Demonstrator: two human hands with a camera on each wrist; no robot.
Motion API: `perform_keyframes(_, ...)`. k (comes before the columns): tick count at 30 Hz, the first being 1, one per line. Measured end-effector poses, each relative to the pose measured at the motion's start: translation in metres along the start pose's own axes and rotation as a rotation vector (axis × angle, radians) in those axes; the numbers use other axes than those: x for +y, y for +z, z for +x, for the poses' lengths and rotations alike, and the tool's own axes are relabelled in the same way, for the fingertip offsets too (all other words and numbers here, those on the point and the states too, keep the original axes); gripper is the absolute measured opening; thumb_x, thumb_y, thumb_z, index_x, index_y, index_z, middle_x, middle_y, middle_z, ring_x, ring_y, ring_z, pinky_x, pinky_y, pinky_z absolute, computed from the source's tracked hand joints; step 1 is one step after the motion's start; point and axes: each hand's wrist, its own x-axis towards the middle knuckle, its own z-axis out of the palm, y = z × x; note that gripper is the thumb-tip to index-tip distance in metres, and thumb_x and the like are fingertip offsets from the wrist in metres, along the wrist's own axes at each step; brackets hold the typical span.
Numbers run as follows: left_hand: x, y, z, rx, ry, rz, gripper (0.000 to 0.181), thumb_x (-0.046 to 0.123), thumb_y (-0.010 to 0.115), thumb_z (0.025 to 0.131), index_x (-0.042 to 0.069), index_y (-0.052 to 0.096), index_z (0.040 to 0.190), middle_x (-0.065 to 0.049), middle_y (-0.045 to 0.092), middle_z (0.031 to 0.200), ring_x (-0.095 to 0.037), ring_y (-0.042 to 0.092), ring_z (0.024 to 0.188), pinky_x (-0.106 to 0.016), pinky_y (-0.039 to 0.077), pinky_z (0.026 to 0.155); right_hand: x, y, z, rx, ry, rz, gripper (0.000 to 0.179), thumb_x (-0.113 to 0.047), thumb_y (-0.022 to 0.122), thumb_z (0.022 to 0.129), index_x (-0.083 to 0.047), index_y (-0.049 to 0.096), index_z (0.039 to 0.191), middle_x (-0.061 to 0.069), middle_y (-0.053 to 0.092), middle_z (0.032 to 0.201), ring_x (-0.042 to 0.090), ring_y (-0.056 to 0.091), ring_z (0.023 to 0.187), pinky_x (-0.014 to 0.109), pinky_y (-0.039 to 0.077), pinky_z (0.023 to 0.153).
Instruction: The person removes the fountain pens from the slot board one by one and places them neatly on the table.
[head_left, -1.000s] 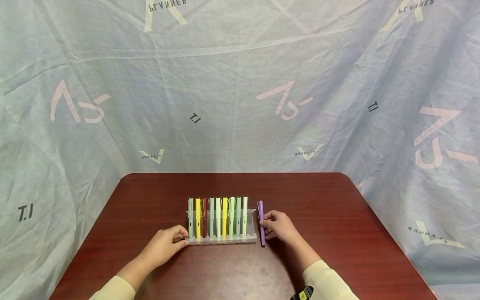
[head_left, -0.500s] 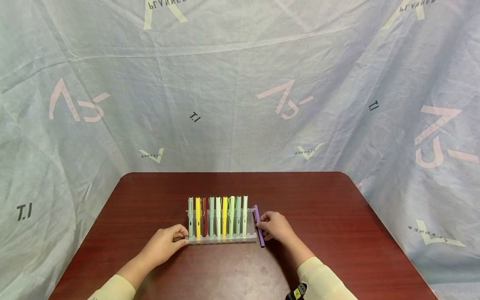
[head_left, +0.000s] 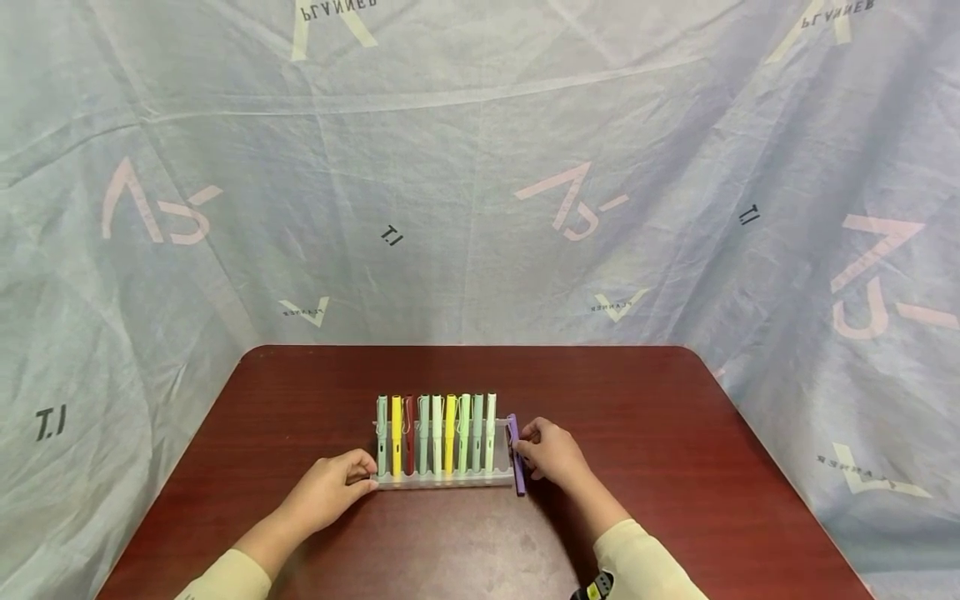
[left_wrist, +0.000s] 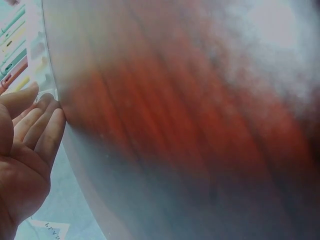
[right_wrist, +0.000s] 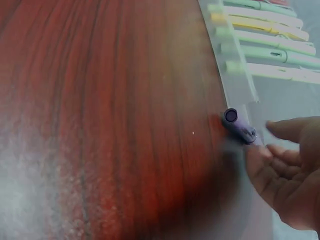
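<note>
A clear pen rack (head_left: 450,481) stands on the table, with several green, yellow, white and dark red pens (head_left: 437,437) side by side in it. At its left end, my left hand (head_left: 330,492) grips the corner between thumb and fingers; the left wrist view shows the fingertips (left_wrist: 59,116) against the rack's edge. My right hand (head_left: 557,454) pinches a purple pen (head_left: 519,467) at the rack's right end, by the slots without pens. That pen slants slightly, its lower end (right_wrist: 231,116) sticking out past the rack's front edge. The right fingers partly hide it.
The dark red wooden table (head_left: 637,400) extends around the rack on all sides. Grey printed cloth (head_left: 465,167) hangs behind the table and along both sides. A small black device (head_left: 597,586) sits at the right sleeve.
My right hand has moved slightly left with the purple pen, from beside the rack to its right edge. The pen tilted, then straightened somewhat. My left hand has stayed in place.
</note>
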Motion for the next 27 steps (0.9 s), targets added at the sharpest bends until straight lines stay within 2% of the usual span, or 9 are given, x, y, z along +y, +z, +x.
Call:
perform_keyframes(2, 0.001, 0.000, 0.001, -0.001, -0.001, 0.000, 0.013, 0.021, 0.075, 0.087, 0.024, 0.063, 0.093, 0.008, 0.073, 0.095, -0.014, 0.070, 0.098, -0.037, 0.053, 0.084, -0.003, -0.003, -0.002, 0.020, -0.036, -0.026, 0.015, -0.024, 0.070, 0.091, -0.010, 0.064, 0.093, 0.005, 0.065, 0.078, 0.017, 0.062, 0.062, 0.030, 0.053, 0.052)
perform_keyframes(5, 0.001, -0.001, 0.002, -0.006, -0.006, -0.002, 0.013, 0.022, 0.074, 0.088, 0.025, 0.063, 0.093, 0.009, 0.073, 0.096, -0.015, 0.070, 0.098, -0.038, 0.053, 0.085, -0.010, -0.005, -0.007, -0.021, -0.111, 0.007, 0.016, -0.026, 0.069, 0.092, -0.011, 0.069, 0.090, 0.007, 0.068, 0.077, 0.020, 0.064, 0.066, 0.031, 0.054, 0.058)
perform_keyframes(8, -0.001, -0.001, 0.001, -0.014, -0.004, 0.005, 0.013, 0.022, 0.074, 0.088, 0.025, 0.063, 0.093, 0.010, 0.073, 0.095, -0.015, 0.070, 0.098, -0.038, 0.053, 0.083, -0.017, -0.002, -0.012, -0.086, -0.174, 0.060, 0.020, -0.028, 0.068, 0.092, -0.009, 0.071, 0.097, 0.009, 0.071, 0.086, 0.023, 0.068, 0.072, 0.031, 0.055, 0.064)
perform_keyframes(10, -0.002, -0.001, 0.001, -0.025, 0.001, 0.003, 0.013, 0.023, 0.074, 0.088, 0.025, 0.062, 0.093, 0.011, 0.072, 0.095, -0.013, 0.069, 0.097, -0.037, 0.053, 0.082, -0.019, 0.002, -0.014, -0.102, -0.194, 0.090, 0.025, -0.029, 0.069, 0.092, -0.007, 0.071, 0.105, 0.011, 0.072, 0.094, 0.024, 0.070, 0.075, 0.030, 0.056, 0.067)
perform_keyframes(14, -0.003, 0.000, 0.000, -0.034, 0.026, 0.003, 0.013, 0.023, 0.074, 0.088, 0.025, 0.062, 0.094, 0.013, 0.072, 0.094, -0.012, 0.069, 0.095, -0.035, 0.053, 0.080, -0.021, 0.013, -0.014, -0.085, -0.178, 0.161, 0.032, -0.029, 0.070, 0.091, -0.005, 0.068, 0.112, 0.011, 0.072, 0.103, 0.025, 0.071, 0.078, 0.031, 0.055, 0.070)
perform_keyframes(18, -0.003, 0.000, 0.000, -0.023, 0.040, 0.006, 0.013, 0.023, 0.074, 0.088, 0.024, 0.062, 0.094, 0.012, 0.072, 0.094, -0.011, 0.070, 0.095, -0.035, 0.053, 0.080, -0.024, 0.021, -0.013, -0.059, -0.152, 0.212, 0.029, -0.026, 0.070, 0.091, -0.004, 0.066, 0.109, 0.009, 0.072, 0.094, 0.024, 0.070, 0.075, 0.034, 0.055, 0.068)
perform_keyframes(22, -0.002, 0.000, 0.000, -0.017, 0.044, 0.010, 0.013, 0.024, 0.074, 0.088, 0.024, 0.063, 0.093, 0.012, 0.072, 0.094, -0.011, 0.070, 0.094, -0.034, 0.053, 0.080, -0.026, 0.025, -0.014, -0.028, -0.164, 0.192, 0.021, -0.024, 0.070, 0.091, -0.006, 0.065, 0.102, 0.006, 0.069, 0.083, 0.022, 0.067, 0.069, 0.031, 0.053, 0.064)
perform_keyframes(27, -0.002, -0.001, 0.000, -0.014, 0.047, 0.021, 0.013, 0.024, 0.074, 0.088, 0.024, 0.063, 0.093, 0.012, 0.073, 0.093, -0.010, 0.069, 0.094, -0.034, 0.053, 0.080, -0.030, 0.022, -0.015, 0.036, -0.195, 0.156, 0.015, -0.022, 0.071, 0.091, -0.010, 0.066, 0.099, 0.002, 0.068, 0.081, 0.024, 0.066, 0.066, 0.027, 0.051, 0.062)
